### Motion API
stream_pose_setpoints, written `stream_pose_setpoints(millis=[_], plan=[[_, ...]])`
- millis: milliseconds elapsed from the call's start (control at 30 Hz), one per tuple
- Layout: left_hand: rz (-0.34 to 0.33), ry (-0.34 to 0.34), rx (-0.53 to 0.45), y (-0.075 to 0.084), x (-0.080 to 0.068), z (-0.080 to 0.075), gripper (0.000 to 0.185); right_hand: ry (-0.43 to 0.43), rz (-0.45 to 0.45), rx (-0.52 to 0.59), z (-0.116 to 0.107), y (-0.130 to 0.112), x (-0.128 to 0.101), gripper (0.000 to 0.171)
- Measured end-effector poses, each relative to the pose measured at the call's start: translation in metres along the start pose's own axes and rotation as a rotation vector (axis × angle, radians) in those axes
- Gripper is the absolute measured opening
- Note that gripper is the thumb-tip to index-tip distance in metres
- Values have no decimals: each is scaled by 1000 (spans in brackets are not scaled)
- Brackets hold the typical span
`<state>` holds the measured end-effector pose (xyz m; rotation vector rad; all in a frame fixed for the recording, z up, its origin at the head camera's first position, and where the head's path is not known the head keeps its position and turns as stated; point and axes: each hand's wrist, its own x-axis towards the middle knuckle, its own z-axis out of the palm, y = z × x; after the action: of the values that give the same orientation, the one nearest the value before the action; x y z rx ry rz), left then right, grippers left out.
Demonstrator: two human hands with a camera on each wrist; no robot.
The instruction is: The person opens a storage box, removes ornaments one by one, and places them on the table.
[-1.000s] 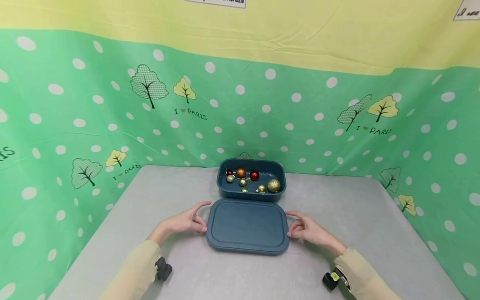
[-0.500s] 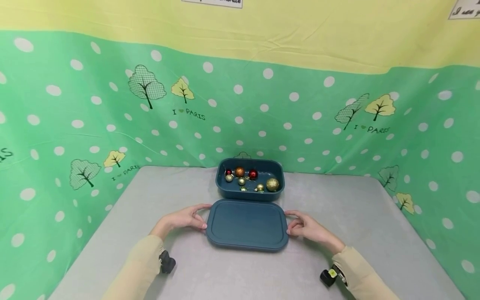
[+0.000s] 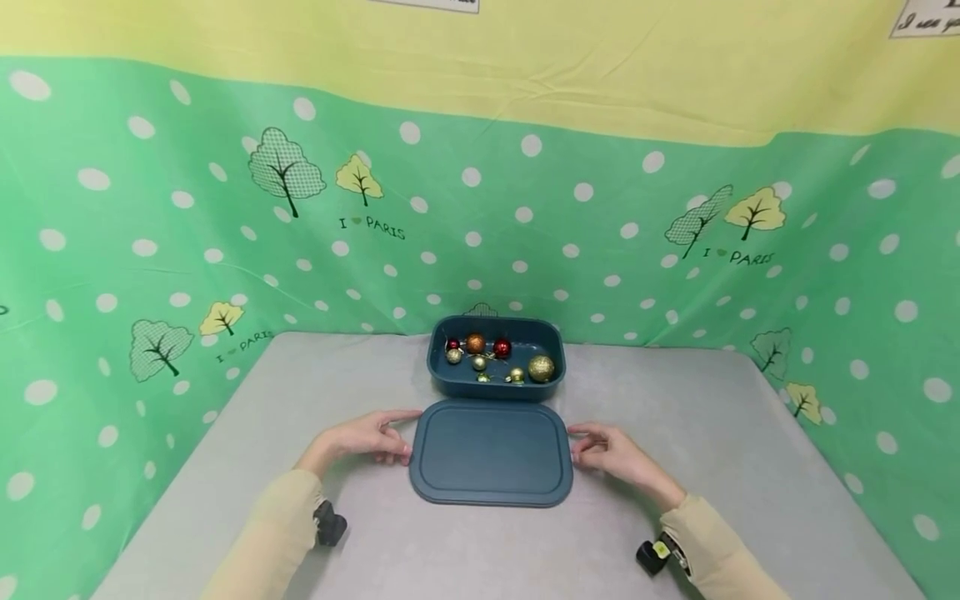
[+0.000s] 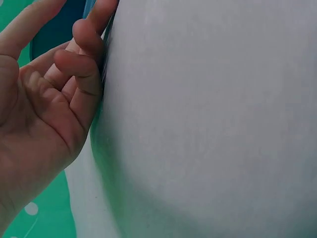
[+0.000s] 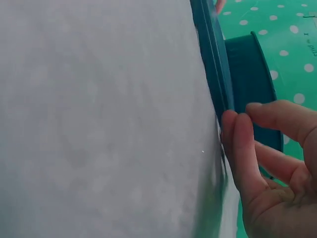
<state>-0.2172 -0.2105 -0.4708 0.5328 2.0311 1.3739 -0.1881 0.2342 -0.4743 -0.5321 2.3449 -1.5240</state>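
Observation:
A dark teal lid (image 3: 491, 454) lies flat on the grey table, just in front of a matching open box (image 3: 551, 387). The box holds several small baubles (image 3: 540, 367) in red, orange and gold. My left hand (image 3: 393, 435) sits at the lid's left end with curled fingers (image 4: 81, 47) touching its edge (image 4: 101, 57) and the thumb raised apart. At the lid's right end, my right hand (image 3: 588, 446) has its fingertips (image 5: 230, 124) against the rim (image 5: 218, 84). Its thumb hovers just clear of the rim.
The grey table (image 3: 300, 392) has bare room to both sides of the box and lid. A green dotted cloth (image 3: 150, 250) with tree prints walls the table at the back and sides. Black camera mounts (image 3: 327, 525) sit on both wrists.
The head view has drifted a little. Both hands stay at the lid's ends, and the lid has not visibly moved.

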Motion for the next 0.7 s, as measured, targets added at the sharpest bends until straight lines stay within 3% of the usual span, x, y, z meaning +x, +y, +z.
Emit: stream_pose_setpoints(millis=[233, 467, 700], plan=[[58, 57, 43, 1, 3, -2, 65, 38, -51, -4, -2, -3, 3, 39], [110, 260, 45, 2, 17, -7, 50, 45, -46, 25, 0, -8, 8, 43], [159, 402, -21, 1, 34, -8, 50, 64, -56, 57, 1, -13, 15, 44]])
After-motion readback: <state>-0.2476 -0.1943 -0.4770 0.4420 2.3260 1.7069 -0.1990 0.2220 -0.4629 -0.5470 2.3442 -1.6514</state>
